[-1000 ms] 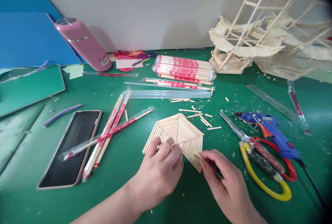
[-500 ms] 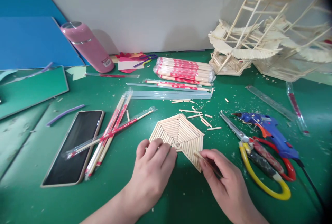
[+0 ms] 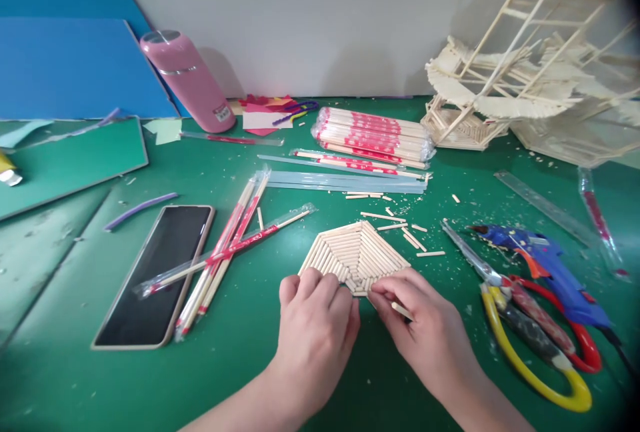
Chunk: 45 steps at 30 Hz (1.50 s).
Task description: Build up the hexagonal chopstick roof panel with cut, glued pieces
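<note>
One panel (image 3: 357, 252) (stick-built) beyond both hands (image 3: 315, 332) (image 3: 430, 325)

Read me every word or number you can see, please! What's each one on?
None can be read clearly:
Pink bottle: its small white label is too small to read.
Big pack of wrapped sticks: pale marks on red, too blurred to read.
Glue gun: pale patch, too blurred to tell if there's writing.
Phone: dark screen, no words visible.
</note>
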Available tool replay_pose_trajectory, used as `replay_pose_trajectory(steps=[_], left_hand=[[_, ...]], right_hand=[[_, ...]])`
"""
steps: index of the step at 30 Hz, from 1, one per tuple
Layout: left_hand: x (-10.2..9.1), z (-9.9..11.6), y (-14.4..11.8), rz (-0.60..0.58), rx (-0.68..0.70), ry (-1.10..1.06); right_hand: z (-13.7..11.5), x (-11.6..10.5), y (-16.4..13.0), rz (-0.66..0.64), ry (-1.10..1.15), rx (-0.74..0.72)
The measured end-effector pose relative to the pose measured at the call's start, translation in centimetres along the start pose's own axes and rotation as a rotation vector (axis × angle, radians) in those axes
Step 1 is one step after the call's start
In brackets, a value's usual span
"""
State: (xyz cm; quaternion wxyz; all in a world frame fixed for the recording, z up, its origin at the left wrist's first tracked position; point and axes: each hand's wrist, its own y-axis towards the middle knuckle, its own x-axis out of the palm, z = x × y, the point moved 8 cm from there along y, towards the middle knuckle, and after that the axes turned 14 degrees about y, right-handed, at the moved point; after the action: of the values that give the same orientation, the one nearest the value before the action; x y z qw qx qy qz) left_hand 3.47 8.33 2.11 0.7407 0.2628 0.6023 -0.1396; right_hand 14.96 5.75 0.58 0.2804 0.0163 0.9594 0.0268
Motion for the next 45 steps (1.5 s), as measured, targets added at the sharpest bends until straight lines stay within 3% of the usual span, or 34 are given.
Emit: replay_pose_trajectory(steps=[10,28,45], left_hand=[[0.54,-0.33,0.15,-0.007,-0.054,-0.015],[0.12,0.10,-0.08,0.071,-0.004,-0.009],[0.03,0.28,-0.08,0.058,0.012,-0.011]], right_hand=[[-0.03,0.01,0.11,0.013,0.021,-0.004],[-0.24,0.18,0.05,-0.005,0.018,-0.012],[-0.49,0.25,0.13,-0.006,0.025,-0.009]])
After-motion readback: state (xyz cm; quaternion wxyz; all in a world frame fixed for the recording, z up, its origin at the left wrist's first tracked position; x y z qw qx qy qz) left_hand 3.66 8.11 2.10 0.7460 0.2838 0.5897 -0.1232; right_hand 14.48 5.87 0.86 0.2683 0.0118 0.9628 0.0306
